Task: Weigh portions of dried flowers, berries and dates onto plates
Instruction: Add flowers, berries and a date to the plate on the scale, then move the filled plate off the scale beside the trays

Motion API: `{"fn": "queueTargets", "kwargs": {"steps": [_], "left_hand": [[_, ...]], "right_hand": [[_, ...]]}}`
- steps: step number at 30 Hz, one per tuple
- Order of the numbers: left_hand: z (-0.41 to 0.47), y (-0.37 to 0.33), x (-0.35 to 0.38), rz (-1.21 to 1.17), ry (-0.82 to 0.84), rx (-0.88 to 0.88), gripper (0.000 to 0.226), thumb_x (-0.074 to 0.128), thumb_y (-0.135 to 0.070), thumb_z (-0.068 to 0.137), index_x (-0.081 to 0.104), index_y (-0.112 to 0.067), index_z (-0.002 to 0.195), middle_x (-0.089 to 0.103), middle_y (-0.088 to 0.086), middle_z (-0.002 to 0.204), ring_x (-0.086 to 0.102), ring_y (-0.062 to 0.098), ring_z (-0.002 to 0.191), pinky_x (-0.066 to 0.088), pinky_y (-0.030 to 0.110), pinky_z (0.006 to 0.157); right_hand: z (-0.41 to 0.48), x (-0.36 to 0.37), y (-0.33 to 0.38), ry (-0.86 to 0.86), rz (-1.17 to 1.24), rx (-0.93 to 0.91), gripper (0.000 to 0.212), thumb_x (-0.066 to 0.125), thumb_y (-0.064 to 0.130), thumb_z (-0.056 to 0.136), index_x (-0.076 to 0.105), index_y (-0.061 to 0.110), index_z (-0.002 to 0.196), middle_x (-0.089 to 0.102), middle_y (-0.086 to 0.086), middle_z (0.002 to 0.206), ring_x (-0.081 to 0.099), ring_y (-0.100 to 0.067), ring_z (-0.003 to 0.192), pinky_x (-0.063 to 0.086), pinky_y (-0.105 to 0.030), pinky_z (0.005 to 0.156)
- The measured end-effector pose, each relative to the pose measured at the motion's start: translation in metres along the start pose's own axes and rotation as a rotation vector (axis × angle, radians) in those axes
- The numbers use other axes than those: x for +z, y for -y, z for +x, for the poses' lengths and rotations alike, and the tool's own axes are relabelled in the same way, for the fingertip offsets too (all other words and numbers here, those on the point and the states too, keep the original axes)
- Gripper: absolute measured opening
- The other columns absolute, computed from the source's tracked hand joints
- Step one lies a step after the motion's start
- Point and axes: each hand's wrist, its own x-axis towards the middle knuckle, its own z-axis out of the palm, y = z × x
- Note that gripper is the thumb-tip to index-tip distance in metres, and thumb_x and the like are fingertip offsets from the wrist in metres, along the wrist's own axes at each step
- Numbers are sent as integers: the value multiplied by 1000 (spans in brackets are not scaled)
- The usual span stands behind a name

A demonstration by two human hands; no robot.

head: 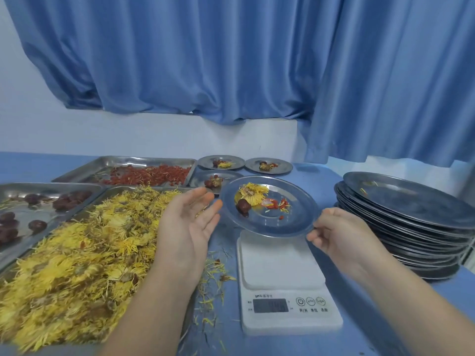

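Above the white digital kitchen scale [280, 263], pinching the right rim of a tilted round steel plate [288, 219] in the right hand [331, 235]; spreading the left hand [190, 222] flat, empty, beside its left rim. Probably handling light, stiff, slick: calling for levelling and gripping opposite rims, guarding against spilling the yellow dried flower [253, 195], dark date [243, 207] and red berries [275, 204].

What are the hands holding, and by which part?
The right hand grips the filled plate by its near right rim; the left hand is open, holding nothing.

Shiny metal plate [290, 222], white matt plastic scale [282, 276], blue cloth curtain [231, 60].
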Motion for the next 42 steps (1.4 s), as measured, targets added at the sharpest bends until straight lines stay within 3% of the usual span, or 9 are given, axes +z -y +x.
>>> {"fn": "queueTargets", "kwargs": {"steps": [6, 14, 20, 26, 28, 31, 34, 38, 42], "left_hand": [[-1, -4, -3, -166, 3, -77, 34, 51, -33, 93, 66, -9, 112, 72, 14, 114, 70, 33, 102, 48, 48, 97], [1, -5, -4, -269, 80, -171, 41, 48, -40, 93, 62, -12, 119, 72, 13, 113, 70, 35, 102, 48, 47, 88], [3, -7, -6, -348, 127, -225, 44, 48, -43, 91, 62, -12, 120, 71, 14, 115, 69, 37, 102, 46, 49, 90], [4, -8, -4, -354, 147, -254, 51, 54, -41, 78, 63, -12, 119, 72, 14, 113, 70, 38, 100, 47, 48, 86], [5, -9, -3, -355, 144, -254, 54, 55, -41, 73, 64, -12, 118, 72, 15, 112, 70, 38, 99, 47, 48, 85], [5, -9, -2, -353, 148, -251, 55, 55, -40, 70, 64, -11, 117, 72, 15, 112, 70, 38, 98, 47, 49, 85], [5, -9, -2, -348, 155, -248, 55, 55, -40, 70, 64, -12, 117, 72, 14, 112, 70, 38, 99, 47, 48, 85], [4, -9, -2, -327, 171, -239, 55, 56, -40, 71, 64, -13, 119, 72, 13, 113, 70, 37, 100, 47, 48, 86], [1, -6, 0, -276, 189, -250, 48, 53, -40, 81, 63, -13, 120, 72, 13, 114, 70, 37, 101, 47, 48, 89]], "right_hand": [[66, 33, 6, -135, 58, 43, 15, 52, -11, 82, 57, 1, 89, 56, -15, 70, 59, -18, 50, 49, -22, 48], [151, 42, -11, -408, 62, 105, 39, 48, -10, 86, 54, -1, 123, 64, -19, 111, 61, -22, 58, 52, -23, 38], [180, 37, -17, -539, 25, 196, 41, 54, -4, 90, 52, 8, 130, 61, -15, 118, 63, -22, 71, 54, -28, 45], [197, 38, -18, -549, 0, 276, 40, 53, -9, 89, 53, 6, 126, 60, -16, 120, 65, -29, 98, 56, -33, 60], [204, 39, -20, -511, -8, 278, 40, 53, -9, 89, 53, 8, 125, 60, -11, 118, 65, -26, 89, 57, -31, 60], [211, 38, -23, -421, -57, 273, 40, 52, -8, 91, 51, 7, 128, 58, -4, 96, 61, -18, 69, 54, -27, 42], [214, 36, -26, -290, -160, 202, 43, 43, -7, 93, 40, -2, 136, 50, -5, 87, 56, -15, 70, 51, -19, 42], [208, 43, -22, -224, -182, 166, 31, 44, -10, 90, 47, 6, 117, 48, -12, 107, 54, -15, 71, 53, -19, 47], [184, 50, -11, -235, -144, 224, 10, 54, -8, 86, 53, 2, 87, 52, -16, 118, 58, -30, 100, 55, -36, 83]]}}
